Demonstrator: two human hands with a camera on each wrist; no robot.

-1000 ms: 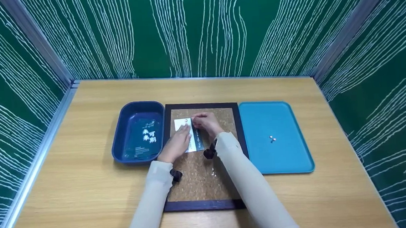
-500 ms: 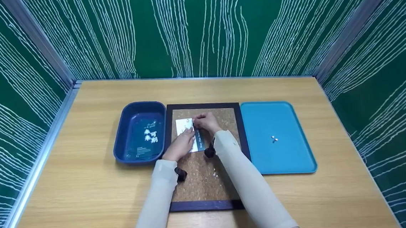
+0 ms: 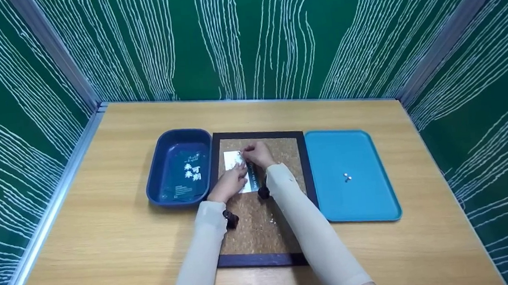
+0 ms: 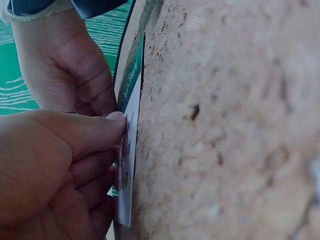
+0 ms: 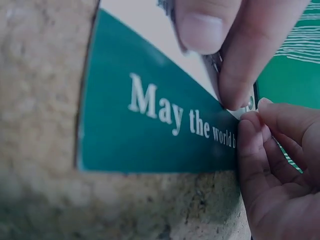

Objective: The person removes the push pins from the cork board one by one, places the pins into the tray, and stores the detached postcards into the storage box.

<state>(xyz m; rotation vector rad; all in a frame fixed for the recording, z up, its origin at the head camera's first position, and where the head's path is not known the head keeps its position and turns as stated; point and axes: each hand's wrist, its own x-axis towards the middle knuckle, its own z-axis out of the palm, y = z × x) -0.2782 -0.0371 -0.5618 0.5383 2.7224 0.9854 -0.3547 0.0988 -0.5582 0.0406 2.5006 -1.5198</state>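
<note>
A white and dark green card (image 3: 253,183) with printed words lies upright on a cork board (image 3: 251,232) in a dark frame. My left hand (image 3: 230,181) presses the card's white part with outstretched fingers; in the left wrist view its thumb (image 4: 100,131) touches the card near the edge. At the card's top right corner, my right hand (image 3: 258,154) pinches with thumb and index finger (image 5: 251,131). What looks like a push pin sits between those fingertips, mostly hidden. A small round hole shows near the card's top in the right wrist view.
To the left stands a deep blue bin (image 3: 153,185) holding green cards (image 3: 189,176) with white writing. A flat turquoise tray (image 3: 360,197) on the right holds a few small push pins (image 3: 347,177). Tiny pale specks (image 3: 272,221) show on the lower cork. Green walls surround the wooden table (image 3: 109,242).
The whole head view has shifted slightly, moving the table and its things a little right and down. My left fingers have slid slightly right on the card; the right hand stays at its corner.
</note>
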